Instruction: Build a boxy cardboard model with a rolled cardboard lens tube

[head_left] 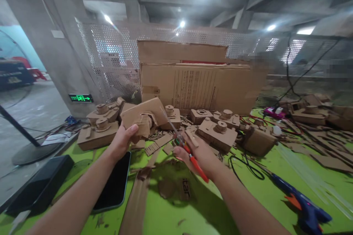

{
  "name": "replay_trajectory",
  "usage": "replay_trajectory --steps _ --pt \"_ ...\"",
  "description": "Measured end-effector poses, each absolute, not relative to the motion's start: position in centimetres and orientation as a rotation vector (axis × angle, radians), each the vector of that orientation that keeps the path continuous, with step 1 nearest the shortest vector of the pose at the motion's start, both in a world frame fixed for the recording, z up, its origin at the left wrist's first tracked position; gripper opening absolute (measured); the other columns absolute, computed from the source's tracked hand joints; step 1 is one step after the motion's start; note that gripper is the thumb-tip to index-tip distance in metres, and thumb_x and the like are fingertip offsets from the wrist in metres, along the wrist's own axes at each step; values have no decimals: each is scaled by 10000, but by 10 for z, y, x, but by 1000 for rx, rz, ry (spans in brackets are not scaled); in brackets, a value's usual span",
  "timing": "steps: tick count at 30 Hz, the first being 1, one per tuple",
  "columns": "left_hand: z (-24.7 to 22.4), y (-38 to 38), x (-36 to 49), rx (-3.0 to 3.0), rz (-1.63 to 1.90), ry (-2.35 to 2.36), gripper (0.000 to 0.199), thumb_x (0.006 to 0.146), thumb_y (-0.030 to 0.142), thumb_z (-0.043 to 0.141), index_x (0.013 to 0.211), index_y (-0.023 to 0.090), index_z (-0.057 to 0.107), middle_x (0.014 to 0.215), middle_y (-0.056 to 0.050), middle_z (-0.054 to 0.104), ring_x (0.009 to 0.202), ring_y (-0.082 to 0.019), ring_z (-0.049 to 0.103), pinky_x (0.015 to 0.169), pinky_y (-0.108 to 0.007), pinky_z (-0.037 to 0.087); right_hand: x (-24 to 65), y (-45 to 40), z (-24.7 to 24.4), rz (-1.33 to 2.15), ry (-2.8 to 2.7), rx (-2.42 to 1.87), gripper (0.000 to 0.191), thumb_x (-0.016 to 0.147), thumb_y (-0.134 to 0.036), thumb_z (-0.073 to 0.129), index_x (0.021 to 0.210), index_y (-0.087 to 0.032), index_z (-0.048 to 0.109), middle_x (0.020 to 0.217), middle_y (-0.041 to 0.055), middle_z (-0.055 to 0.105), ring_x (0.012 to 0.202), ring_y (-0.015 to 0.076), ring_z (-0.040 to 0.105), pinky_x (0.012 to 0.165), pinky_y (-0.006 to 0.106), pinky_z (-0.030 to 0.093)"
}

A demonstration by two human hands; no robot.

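Observation:
My left hand (122, 141) grips a small cardboard model camera (145, 114), tilted, with its round front part turned partly away. The thumb presses on its near edge. My right hand (198, 154) is closed around a red-handled hand tool (197, 167) with a long thin metal tip and a bit of green near its middle. Blur hides the tool's exact kind. Its tip points up and left, close to the model's right edge; whether they touch I cannot tell. A small cardboard strip (192, 138) shows at my right fingers.
Several cardboard model cameras (217, 134) stand behind my hands, before a large carton (195, 84). Cardboard scraps litter the green table (209, 209). A blue glue gun (306, 205) lies right, its cord nearby. A phone (114, 183) and black box-like device (41, 183) lie left.

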State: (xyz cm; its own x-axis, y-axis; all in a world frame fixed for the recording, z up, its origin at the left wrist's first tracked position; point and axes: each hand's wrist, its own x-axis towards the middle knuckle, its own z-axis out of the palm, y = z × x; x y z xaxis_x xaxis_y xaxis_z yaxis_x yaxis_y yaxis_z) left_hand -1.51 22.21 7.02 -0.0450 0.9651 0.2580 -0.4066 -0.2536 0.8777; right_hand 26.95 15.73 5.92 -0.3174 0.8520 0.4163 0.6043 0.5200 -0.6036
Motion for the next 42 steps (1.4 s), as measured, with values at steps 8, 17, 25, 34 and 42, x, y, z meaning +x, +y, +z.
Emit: replay_trajectory --steps 8,17,25,34,42 --pt "51 220 -16 1114 1440 726 699 652 737 919 1141 249 810 1030 -35 859 1103 -335 800 963 -430 655 269 151 43 781 -2040 -1046 589 1062 -655 626 1467 -229 664 814 40 719 635 195 589 639 309 513" --pt "47 219 -12 1221 1430 764 762 693 767 887 1213 222 768 1100 -79 852 1165 -341 790 980 -414 654 247 140 29 1248 -1631 -713 696 1106 -758 402 1542 -242 573 752 20 696 593 212 618 560 338 537" --pt "37 233 -29 1359 1475 967 1099 559 681 1014 1461 215 593 1291 -135 804 1133 -344 794 862 -375 678 258 141 46 755 -1995 -1030 521 1049 -625 653 1367 -213 644 783 7 705 650 186 586 646 298 467" --pt "53 219 -28 1585 1399 1061 1100 593 668 1013 1487 218 557 1444 -170 747 1366 -415 701 1187 -547 567 269 153 47 219 -2245 -1308 551 1060 -670 568 1339 -216 709 866 72 799 762 275 730 680 332 467" --pt "53 218 -28 1667 1299 1103 1061 638 702 974 1475 218 537 1451 -180 743 1379 -443 691 1203 -610 547 278 159 44 56 -2258 -1356 513 1079 -686 528 1058 -237 777 742 65 797 650 240 725 630 298 437"
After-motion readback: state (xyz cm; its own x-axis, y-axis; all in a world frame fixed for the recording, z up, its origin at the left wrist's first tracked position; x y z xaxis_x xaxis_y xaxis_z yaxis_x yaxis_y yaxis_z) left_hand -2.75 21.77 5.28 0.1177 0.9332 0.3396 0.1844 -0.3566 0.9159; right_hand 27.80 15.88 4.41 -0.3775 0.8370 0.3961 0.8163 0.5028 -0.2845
